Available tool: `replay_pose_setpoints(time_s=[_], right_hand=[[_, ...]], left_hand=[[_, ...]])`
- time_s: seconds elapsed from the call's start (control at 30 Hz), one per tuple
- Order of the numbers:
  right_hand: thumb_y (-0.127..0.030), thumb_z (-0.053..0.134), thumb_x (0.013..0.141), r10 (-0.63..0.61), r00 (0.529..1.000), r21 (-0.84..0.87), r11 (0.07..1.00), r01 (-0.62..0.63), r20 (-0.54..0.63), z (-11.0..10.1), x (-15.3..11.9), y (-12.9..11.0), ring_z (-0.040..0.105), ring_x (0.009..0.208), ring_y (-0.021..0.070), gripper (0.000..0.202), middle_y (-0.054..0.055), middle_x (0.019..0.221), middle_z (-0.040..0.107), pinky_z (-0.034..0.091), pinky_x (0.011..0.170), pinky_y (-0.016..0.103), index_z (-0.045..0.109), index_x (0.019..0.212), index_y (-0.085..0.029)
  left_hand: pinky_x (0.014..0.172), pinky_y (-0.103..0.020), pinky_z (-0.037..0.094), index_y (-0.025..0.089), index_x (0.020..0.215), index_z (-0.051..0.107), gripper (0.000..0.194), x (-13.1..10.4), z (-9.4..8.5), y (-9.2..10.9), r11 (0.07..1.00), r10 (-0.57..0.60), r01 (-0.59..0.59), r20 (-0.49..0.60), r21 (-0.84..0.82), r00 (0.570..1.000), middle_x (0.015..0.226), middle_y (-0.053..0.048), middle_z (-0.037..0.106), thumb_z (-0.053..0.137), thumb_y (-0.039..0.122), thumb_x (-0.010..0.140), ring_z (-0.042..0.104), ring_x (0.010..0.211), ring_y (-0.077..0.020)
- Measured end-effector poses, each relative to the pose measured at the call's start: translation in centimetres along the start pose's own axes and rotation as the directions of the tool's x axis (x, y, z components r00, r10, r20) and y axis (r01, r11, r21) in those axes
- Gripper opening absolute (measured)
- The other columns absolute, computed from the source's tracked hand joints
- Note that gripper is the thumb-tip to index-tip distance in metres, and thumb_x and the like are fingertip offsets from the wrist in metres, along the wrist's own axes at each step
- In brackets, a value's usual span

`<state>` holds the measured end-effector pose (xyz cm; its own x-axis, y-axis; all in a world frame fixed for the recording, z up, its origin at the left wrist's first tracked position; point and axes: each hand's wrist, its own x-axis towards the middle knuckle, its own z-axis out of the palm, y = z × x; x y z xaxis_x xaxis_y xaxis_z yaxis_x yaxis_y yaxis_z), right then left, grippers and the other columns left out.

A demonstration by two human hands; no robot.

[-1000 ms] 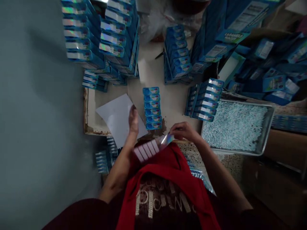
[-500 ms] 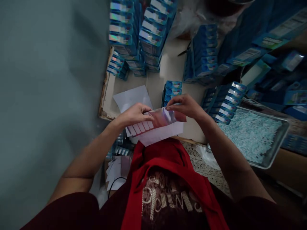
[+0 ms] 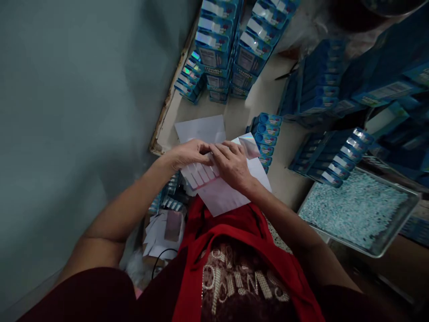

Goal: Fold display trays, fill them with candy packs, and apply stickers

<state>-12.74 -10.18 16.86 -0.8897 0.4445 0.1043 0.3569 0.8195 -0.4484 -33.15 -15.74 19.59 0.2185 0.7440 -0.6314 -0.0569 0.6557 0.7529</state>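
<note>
My left hand [image 3: 191, 153] grips the upper edge of a shiny sticker sheet [image 3: 201, 175], thumb on top. White oblong shapes run in a row along the sheet's lower left part. Lying across the middle of the sheet, my right hand [image 3: 231, 164] has its fingers bent and pressed together against my left fingertips. Both hands' fingertips are partly hidden where they meet. The sheet's right end curls up with a rainbow glint. Beneath it are white papers [image 3: 231, 197], one reaching over the table edge toward my red apron [image 3: 234, 230].
Blue packs [image 3: 268, 134] stand in a row just right of the sheet. Tall stacks of blue boxes [image 3: 214, 49] rise at the back of the table [image 3: 281, 174]. More blue packs [image 3: 335, 156] are at right, beside a metal tray [image 3: 382, 252] of pale blue bits. A wall [image 3: 83, 89] borders the left.
My right hand has moved left from the sheet's right part to its middle, meeting my left hand. The sheet's right end now curls up. The view has shifted, moving the surroundings rightward.
</note>
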Motion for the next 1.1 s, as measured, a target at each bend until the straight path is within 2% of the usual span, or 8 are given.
replay_pose_setpoints(time_s=[0.13, 0.43, 0.63, 0.8, 0.87, 0.97, 1.03, 1.1], right_hand=[[-0.024, 0.045, 0.114, -0.059, 0.998, 0.058, 0.997, 0.059, 0.006, 1.9, -1.7, 0.5, 0.064, 0.140, 0.0294, 0.043, 0.010, 0.152, 0.072, 0.041, 0.123, 0.051, 0.068, 0.151, -0.024], [-0.018, 0.049, 0.111, 0.042, 0.999, 0.117, 0.992, -0.042, 0.005, 3.2, -4.2, -2.0, 0.058, 0.151, 0.0356, 0.044, 0.012, 0.156, 0.068, 0.023, 0.134, 0.075, 0.069, 0.149, -0.027], [-0.021, 0.054, 0.110, -0.017, 0.998, 0.040, 0.999, 0.020, -0.062, 1.5, -4.0, -3.1, 0.071, 0.112, 0.0246, 0.028, 0.003, 0.105, 0.084, 0.033, 0.127, 0.054, 0.081, 0.106, -0.028], [-0.025, 0.065, 0.103, 0.096, 0.995, 0.157, 0.983, -0.092, -0.021, -1.2, -3.3, -4.1, 0.062, 0.080, 0.0203, 0.025, 0.003, 0.075, 0.072, 0.043, 0.082, 0.038, 0.073, 0.079, -0.025], [-0.025, 0.071, 0.099, 0.237, 0.971, 0.381, 0.896, -0.229, 0.025, -2.6, -3.6, -4.1, 0.058, 0.069, 0.0171, 0.015, 0.000, 0.067, 0.067, 0.040, 0.072, 0.034, 0.075, 0.085, -0.024], [-0.036, 0.078, 0.096, 0.505, 0.844, 0.669, 0.567, -0.480, 0.179, -4.7, -4.2, -2.8, 0.048, 0.054, 0.0127, 0.015, -0.005, 0.059, 0.058, 0.035, 0.059, 0.029, 0.076, 0.088, -0.023], [-0.046, 0.084, 0.091, 0.616, 0.754, 0.756, 0.375, -0.536, 0.228, -6.0, -4.3, -1.0, 0.044, 0.052, 0.0115, 0.025, -0.006, 0.058, 0.055, 0.031, 0.054, 0.028, 0.076, 0.086, -0.023], [-0.052, 0.090, 0.083, 0.687, 0.697, 0.808, 0.284, -0.516, 0.204, -7.1, -4.1, 1.3, 0.042, 0.052, 0.0104, 0.033, -0.006, 0.058, 0.054, 0.029, 0.053, 0.027, 0.076, 0.083, -0.022]], left_hand=[[0.082, -0.029, 0.058, 0.018, 0.084, 0.083, 0.027, -0.6, -0.2, -1.3, 0.989, -0.091, 0.098, 0.064, -0.115, 0.994, 0.085, -0.002, 0.080, 0.085, 0.020, 0.057, 0.073, 0.090, -0.0218], [0.068, -0.027, 0.055, 0.021, 0.084, 0.088, 0.032, -0.9, -0.7, -3.0, 0.965, -0.261, 0.251, -0.193, -0.080, 0.946, 0.082, -0.003, 0.083, 0.085, 0.018, 0.053, 0.072, 0.072, -0.0195], [0.065, -0.026, 0.055, 0.020, 0.083, 0.087, 0.027, -1.9, -1.4, -2.2, 0.984, -0.166, 0.174, -0.186, 0.027, 0.968, 0.082, -0.003, 0.084, 0.084, 0.020, 0.057, 0.073, 0.072, -0.0191], [0.070, -0.027, 0.057, 0.022, 0.093, 0.087, 0.030, -0.9, -4.1, -3.1, 0.939, -0.135, 0.208, -0.261, 0.274, 0.956, 0.087, -0.002, 0.084, 0.080, 0.017, 0.064, 0.076, 0.081, -0.0222], [0.076, -0.030, 0.059, 0.021, 0.097, 0.086, 0.035, 0.4, -6.6, -3.9, 0.875, -0.136, 0.262, -0.312, 0.407, 0.940, 0.088, -0.003, 0.083, 0.083, 0.016, 0.063, 0.077, 0.088, -0.0259], [0.091, -0.040, 0.061, 0.020, 0.107, 0.085, 0.047, 2.9, -9.1, -4.7, 0.781, 0.069, 0.216, -0.425, 0.586, 0.903, 0.100, -0.008, 0.083, 0.093, 0.022, 0.061, 0.076, 0.107, -0.0337], [0.104, -0.046, 0.058, 0.019, 0.114, 0.082, 0.052, 4.6, -8.3, -4.5, 0.769, 0.331, 0.051, -0.465, 0.637, 0.821, 0.122, -0.013, 0.080, 0.096, 0.037, 0.067, 0.069, 0.125, -0.0362], [0.105, -0.045, 0.058, 0.019, 0.117, 0.080, 0.054, 5.9, -5.3, -3.8, 0.820, 0.473, -0.179, -0.467, 0.544, 0.748, 0.130, -0.016, 0.077, 0.088, 0.057, 0.080, 0.069, 0.127, -0.0334]])
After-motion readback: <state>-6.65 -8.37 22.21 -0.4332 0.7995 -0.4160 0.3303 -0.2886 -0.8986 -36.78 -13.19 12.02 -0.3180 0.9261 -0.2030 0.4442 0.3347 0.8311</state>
